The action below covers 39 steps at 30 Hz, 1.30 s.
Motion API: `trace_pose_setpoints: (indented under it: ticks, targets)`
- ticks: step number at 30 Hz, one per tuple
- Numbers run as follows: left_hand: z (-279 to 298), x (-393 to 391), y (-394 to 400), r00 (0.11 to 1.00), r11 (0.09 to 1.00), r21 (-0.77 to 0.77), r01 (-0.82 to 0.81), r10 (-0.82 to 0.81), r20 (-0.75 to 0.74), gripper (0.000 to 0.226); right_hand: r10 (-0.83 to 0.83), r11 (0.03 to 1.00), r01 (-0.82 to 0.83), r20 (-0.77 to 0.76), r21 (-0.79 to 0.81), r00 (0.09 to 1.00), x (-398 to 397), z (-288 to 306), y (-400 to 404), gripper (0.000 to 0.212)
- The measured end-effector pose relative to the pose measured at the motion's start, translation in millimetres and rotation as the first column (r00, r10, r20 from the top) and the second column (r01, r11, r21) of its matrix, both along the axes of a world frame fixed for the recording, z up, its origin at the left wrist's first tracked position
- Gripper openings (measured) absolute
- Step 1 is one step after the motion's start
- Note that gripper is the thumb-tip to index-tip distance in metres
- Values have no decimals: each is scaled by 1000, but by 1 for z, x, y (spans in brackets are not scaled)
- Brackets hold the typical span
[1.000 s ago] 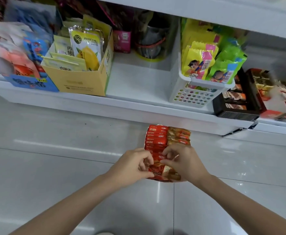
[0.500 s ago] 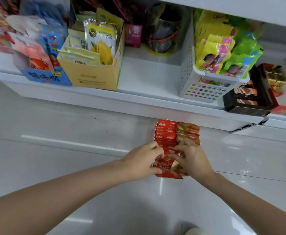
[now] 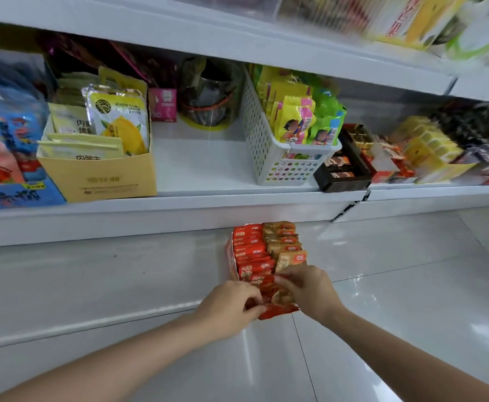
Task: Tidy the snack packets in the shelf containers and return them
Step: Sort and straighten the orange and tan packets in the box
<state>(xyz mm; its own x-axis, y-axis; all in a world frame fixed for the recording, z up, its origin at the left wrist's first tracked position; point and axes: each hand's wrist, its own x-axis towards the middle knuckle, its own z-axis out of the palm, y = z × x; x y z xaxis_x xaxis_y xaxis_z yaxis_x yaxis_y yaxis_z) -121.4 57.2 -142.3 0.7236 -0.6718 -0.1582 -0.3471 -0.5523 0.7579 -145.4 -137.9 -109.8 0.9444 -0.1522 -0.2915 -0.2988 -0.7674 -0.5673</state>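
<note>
Snack packets [image 3: 254, 256], red in one row and brown in the other, stand packed in an open tray [image 3: 229, 258] on the floor, reaching away from both hands toward the shelf [image 3: 202, 166] above. The left hand [image 3: 228, 307] pinches the tray's near end and the right hand [image 3: 310, 288] has fingers curled onto the nearest packets. Lifting by that soft front flap alone could probably tip the tray and spill the rows.
</note>
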Motion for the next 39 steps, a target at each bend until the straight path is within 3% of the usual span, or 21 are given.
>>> trace_pose_setpoints:
  ticks: [4,7,11,16,22,26,28,35,39]
  targets:
    - [11,4,1,995,998,56,-4,10,-98,18,-53,995,55,-18,88,998,-2,-1,3,15]
    - [24,6,5,984,996,81,27,-13,-176,29,36,998,-34,-36,55,999,12,3,-5,12]
    - [30,11,12,998,992,113,57,-55,-20,37,139,990,-137,-53,40,989,26,5,-14,15]
    - [15,-1,5,983,983,-45,-179,177,-46,14,60,979,-55,-17,197,998,27,-11,-16,11]
    - [18,-7,9,973,987,-56,-148,136,-185,3,45,951,-46,10,306,999,13,-19,-13,20]
    - [29,1,5,989,995,37,-93,96,-109,27,-10,948,-18,85,318,996,15,-8,-13,29]
    - [26,3,2,986,994,-12,-106,103,-129,28,-40,942,-5,124,337,991,17,0,-15,28]
    - [0,-8,-4,901,899,-239,-367,280,-332,20,-245,874,83,287,479,926,24,31,-29,18]
    - [9,-2,-18,807,778,-328,-536,359,-468,4,-342,844,121,351,523,872,32,50,-27,17]
